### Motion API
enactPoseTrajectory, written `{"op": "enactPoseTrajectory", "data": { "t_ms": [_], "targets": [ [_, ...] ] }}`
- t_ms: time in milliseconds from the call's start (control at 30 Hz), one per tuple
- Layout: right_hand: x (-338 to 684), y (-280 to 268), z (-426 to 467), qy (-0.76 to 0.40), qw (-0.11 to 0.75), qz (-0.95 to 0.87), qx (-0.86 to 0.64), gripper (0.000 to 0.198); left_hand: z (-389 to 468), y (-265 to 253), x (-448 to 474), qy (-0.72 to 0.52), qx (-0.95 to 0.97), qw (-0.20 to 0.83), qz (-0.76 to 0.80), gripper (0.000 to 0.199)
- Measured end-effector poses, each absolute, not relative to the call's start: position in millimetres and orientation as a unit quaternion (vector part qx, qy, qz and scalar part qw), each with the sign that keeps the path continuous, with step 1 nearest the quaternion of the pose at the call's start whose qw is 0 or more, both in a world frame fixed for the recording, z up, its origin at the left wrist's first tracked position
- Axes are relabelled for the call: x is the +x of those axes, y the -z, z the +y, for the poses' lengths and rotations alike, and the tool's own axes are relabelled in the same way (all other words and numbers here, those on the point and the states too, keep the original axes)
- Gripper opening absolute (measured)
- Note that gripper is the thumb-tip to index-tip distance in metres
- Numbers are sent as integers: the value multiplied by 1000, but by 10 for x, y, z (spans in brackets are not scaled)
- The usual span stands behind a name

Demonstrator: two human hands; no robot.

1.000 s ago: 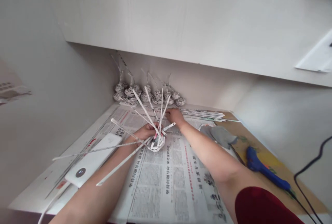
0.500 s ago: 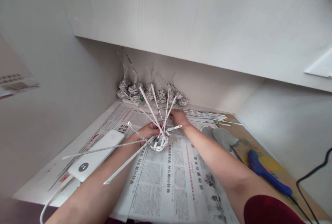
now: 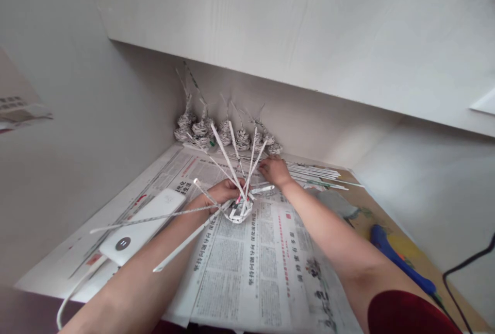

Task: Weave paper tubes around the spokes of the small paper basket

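A small round basket woven from rolled newspaper (image 3: pixel 238 216) sits at the middle, its long paper sticks fanning out in several directions. My left hand (image 3: pixel 226 190) is closed around its far left side, partly hidden behind the sticks. Farther back and to the right, my right hand (image 3: pixel 275 170) is apart from the basket, its fingers curled together beside a pile of rolled paper sticks (image 3: pixel 317 171). Whatever those fingertips pinch, if anything, is too small to make out.
Several woven paper gourds (image 3: pixel 243 139) stand along the back wall under a low white panel (image 3: pixel 270 30). At left lies a white power bank (image 3: pixel 145 226) with a cable. A blue glue gun (image 3: pixel 400 259) and a grey cloth (image 3: pixel 334 204) lie at right. Newspaper (image 3: pixel 232 272) covers the table.
My right hand has moved right and slightly away from the basket's sticks, toward the pile. My left hand keeps its hold on the basket, nearly still. The view has shifted slightly.
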State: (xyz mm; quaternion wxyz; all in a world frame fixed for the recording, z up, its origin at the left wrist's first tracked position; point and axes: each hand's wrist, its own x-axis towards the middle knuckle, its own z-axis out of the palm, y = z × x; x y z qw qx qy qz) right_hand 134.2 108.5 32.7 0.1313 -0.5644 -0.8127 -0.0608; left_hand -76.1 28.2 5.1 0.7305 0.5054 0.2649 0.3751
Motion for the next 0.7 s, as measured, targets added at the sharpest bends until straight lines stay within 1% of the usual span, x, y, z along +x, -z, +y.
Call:
{"op": "enactPoseTrajectory", "data": {
  "t_ms": [133, 200, 367, 467, 600, 700],
  "targets": [
    [1308, -271, 1036, 40, 128, -797, -589, 13, 289, -22, -762, -378, 509, 725, 270, 37],
    [1342, -309, 1026, 43, 146, -799, -581, 14, 298, -3, -762, -383, 510, 722, 270, 38],
    [1652, -649, 941, 44, 277, -813, -509, 24, 318, 15, -748, -404, 506, 716, 261, 38],
    [1848, -918, 755, 79, 309, -822, -471, 25, 324, 7, -746, -418, 496, 715, 260, 38],
    [1987, -1212, 384, 120, 335, -799, -485, 24, 336, -7, -760, -441, 479, 713, 259, 35],
    [2025, -1362, 71, 109, 380, -777, -490, 20, 336, -36, -764, -472, 451, 709, 265, 37]
  ]
}}
